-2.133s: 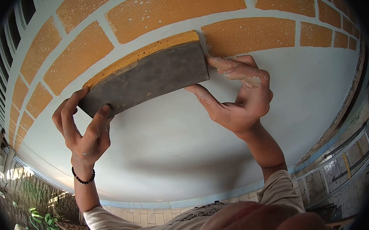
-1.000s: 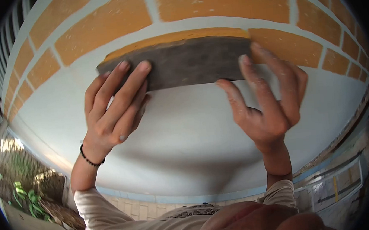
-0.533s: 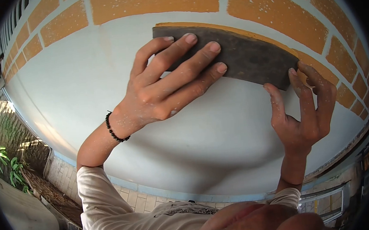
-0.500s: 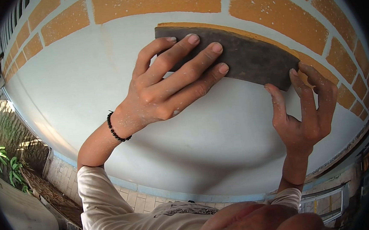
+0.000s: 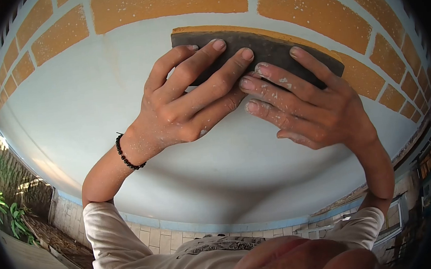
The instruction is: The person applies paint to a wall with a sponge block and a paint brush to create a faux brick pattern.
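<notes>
A dark grey rectangular pad (image 5: pixel 272 50), orange along its upper edge, lies against the white wall (image 5: pixel 88 98) just below a row of orange painted bricks (image 5: pixel 312 10). My left hand (image 5: pixel 181 102) is spread with its fingertips flat on the pad's left half. Over the right half and lower edge rests my right hand (image 5: pixel 318 105), its fingers stretched out and apart, specked with white paint. The fingers of both hands meet near the pad's middle. My right hand hides the pad's lower right part, and the pad hides the wall behind it.
A blue strip (image 5: pixel 182 227) runs along the wall's foot above a paved floor (image 5: pixel 158 241). Green plants (image 5: pixel 17 221) grow at the left beside a rounded pale object (image 5: pixel 32 262). A pale frame (image 5: pixel 396 219) stands at the lower right.
My right hand has moved left from the pad's right corner and now lies across its right half. My left hand has stayed on the pad. The view has shifted slightly.
</notes>
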`<state>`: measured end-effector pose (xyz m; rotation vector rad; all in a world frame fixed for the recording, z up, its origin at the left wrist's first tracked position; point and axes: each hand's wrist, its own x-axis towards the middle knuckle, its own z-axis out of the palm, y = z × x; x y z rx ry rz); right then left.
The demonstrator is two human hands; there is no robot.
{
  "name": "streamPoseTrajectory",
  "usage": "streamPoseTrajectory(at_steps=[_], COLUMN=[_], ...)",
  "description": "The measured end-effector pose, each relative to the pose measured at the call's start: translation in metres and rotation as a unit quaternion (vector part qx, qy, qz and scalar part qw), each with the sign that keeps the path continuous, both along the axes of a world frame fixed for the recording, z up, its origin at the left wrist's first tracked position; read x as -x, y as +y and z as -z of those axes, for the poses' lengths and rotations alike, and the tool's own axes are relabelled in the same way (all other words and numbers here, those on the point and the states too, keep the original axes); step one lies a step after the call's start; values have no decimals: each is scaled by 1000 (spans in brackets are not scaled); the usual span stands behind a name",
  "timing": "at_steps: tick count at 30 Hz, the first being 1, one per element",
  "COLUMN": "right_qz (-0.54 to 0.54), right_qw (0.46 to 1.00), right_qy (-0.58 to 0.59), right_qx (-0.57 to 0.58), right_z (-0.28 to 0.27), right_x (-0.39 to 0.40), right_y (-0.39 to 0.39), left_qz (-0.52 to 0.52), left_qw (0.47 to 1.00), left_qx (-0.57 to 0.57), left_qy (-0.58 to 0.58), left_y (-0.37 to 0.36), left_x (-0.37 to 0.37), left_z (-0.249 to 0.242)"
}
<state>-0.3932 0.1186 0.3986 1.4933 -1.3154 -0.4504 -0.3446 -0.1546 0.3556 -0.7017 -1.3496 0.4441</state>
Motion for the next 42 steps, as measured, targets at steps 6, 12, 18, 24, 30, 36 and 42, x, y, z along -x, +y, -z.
streamPoseTrajectory(at_steps=[6, 12, 18, 24, 30, 36, 42], right_qz=[49, 33, 37, 13, 28, -9, -19], right_qw=[997, 998, 997, 999, 998, 1000, 1000], right_qy=[6, 17, 40, 27, 48, -28, -14], right_qx=[-56, -47, -55, -45, -43, -1, 20], right_z=[-16, -21, -25, -23, -24, -16, -16], right_x=[8, 4, 8, 11, 15, 18, 23], right_y=[8, 4, 4, 2, 6, 9, 7], left_qz=[17, 45, 64, 71, 63, -29, -58], left_qw=[1000, 999, 996, 989, 993, 967, 944], left_qx=[2, -4, -5, -6, 95, 197, 229], left_qy=[-13, -25, -65, -133, -44, -156, -230], left_y=[-2, -2, -7, -6, 15, 9, 5], left_x=[2, 1, 0, -20, -13, -6, -9], left_z=[-1, -5, -2, -12, -26, -45, -52])
